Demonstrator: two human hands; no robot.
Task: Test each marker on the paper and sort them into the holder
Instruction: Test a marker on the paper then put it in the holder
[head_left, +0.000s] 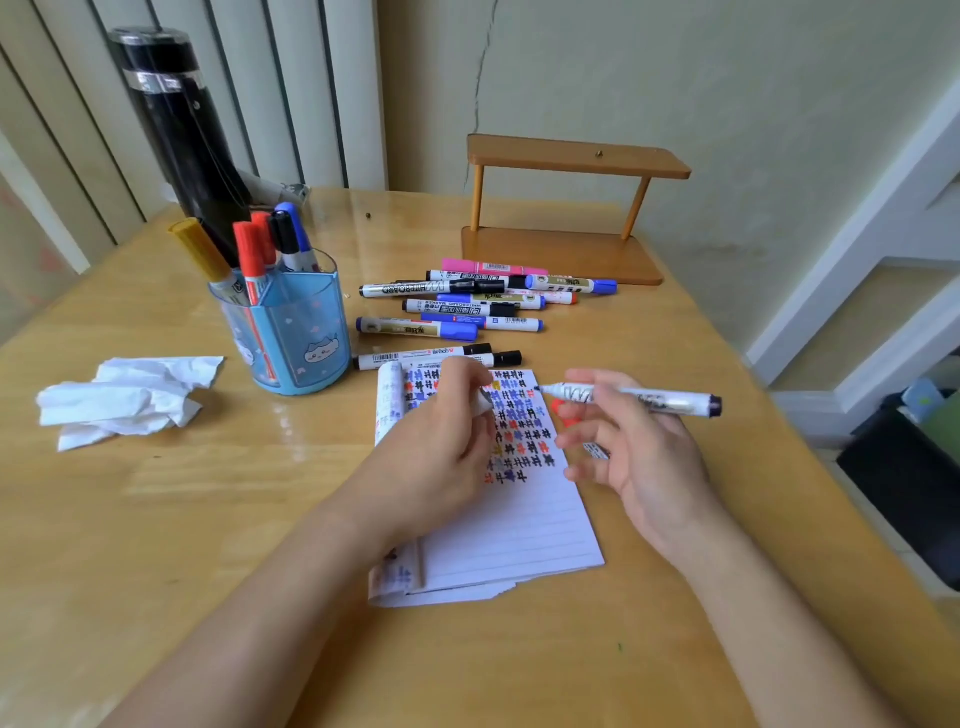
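**While I watch from afar**

As the right hand's (639, 447) fingers pinch one uncapped white-barrelled marker (634, 397), its tip points left, with its long axis crosswise above the lined white paper pad (514, 540). The left hand (441, 447) curls over the pad, and I cannot tell what it holds. I count five standing markers (254, 249) in the blue plastic holder (291, 332) and roughly eleven loose markers (467, 306) beyond.

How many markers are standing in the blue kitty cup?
5, all in the blue holder: yellow-capped marker at left, red-capped marker in front, second red-capped marker behind it, black-capped marker and blue-capped marker at back. Others may be hidden.
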